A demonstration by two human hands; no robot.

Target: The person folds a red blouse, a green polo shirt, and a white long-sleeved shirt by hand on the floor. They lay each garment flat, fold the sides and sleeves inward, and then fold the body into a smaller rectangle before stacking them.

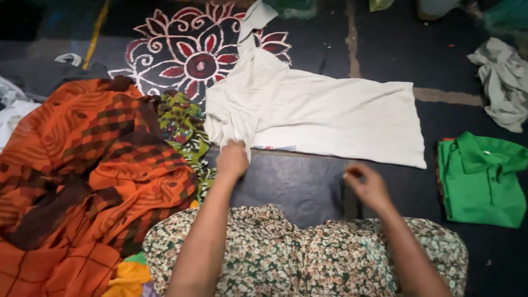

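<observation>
I see my left hand pinching the near edge of the white shirt, which lies spread on the dark floor. My right hand hovers loosely curled and empty just below the shirt's hem, near a folded green shirt.

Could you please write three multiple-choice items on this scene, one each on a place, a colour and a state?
1. Where does the folded green shirt lie?
A. to the right of the white shirt
B. on the orange cloth
C. on the floor painting

2. What colour is the big patterned cloth on the left?
A. blue
B. orange
C. white

3. What is the left hand doing?
A. resting flat on the floor
B. gripping the white shirt's bunched edge
C. holding the green shirt

Answers: 1 A, it sits past the white shirt's right end. 2 B, orange with dark checks. 3 B, its fingers close on the fabric, while the right hand touches nothing.
</observation>
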